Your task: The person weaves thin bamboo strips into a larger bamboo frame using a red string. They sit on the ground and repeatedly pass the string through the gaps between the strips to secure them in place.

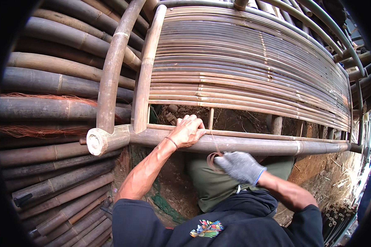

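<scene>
The fingertips of the left hand (187, 131) are hidden: they bend down over the far edge of the front rail (251, 144), the thick bamboo pole crossing before the person, so I cannot tell whether this bare grip pinches anything. The hand rests on the rail's left part, over the thin slat (251, 133) that runs along its far side, and covers a stretch of both.

The right hand (240, 165), in a grey glove, is on the near side of the front rail, just below its middle. Its fingers are folded narrow about a coil of brown strip (212, 161), though the glove hides where they meet it. The coil sticks out from the left side of this grip, near the rail, to the right of and nearer the person than the left hand. A thin strand seems to rise from it across the front rail toward the slat; it is too faint to trace fully.

Beyond the front rail lies the slatted panel (243, 61), with a gap between. On the rail's near side, the green trousers (208, 179) are partly covered by the gloved hand and dark shirt (235, 224). Left of the rail, stacked poles (49, 82) are cut off by the black rim.
</scene>
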Available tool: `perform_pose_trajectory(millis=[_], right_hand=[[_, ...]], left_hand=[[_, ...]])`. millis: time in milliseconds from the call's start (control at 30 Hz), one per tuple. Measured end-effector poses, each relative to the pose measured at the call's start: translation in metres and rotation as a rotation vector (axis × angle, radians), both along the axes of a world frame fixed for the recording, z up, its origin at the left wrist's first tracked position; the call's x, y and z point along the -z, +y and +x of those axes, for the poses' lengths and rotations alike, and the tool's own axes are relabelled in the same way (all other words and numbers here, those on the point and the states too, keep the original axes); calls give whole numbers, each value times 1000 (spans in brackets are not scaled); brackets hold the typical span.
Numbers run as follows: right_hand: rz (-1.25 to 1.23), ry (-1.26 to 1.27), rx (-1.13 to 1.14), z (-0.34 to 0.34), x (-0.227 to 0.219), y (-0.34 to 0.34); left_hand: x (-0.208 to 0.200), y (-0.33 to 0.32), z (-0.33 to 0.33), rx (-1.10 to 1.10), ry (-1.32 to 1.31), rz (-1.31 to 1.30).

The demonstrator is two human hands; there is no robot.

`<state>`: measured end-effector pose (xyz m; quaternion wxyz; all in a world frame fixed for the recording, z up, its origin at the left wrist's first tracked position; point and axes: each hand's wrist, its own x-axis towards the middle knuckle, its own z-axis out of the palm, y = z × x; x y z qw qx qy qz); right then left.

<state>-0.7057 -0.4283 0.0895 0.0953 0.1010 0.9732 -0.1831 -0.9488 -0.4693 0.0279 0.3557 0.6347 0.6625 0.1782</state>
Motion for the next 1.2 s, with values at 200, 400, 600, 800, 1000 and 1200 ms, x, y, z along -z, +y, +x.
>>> perform_pose_trajectory(millis=[200,400,600,800,1000,1200], right_hand=[[-183,286,156,-35,-49,-11],[-331,240,141,17,-42,-4],[-271,105,289,37,-22,-9],[5,471,745,81,1,28],[474,450,866,132,20,93],[382,356,821,123,1,105]], left_hand=[[7,-7,2,17,27,134],[4,-8,3,22,28,205],[-5,-4,3,-110,-40,400],[-10,15,24,-238,531,661],[-1,3,26,-163,237,388],[5,7,-1,-201,-16,299]])
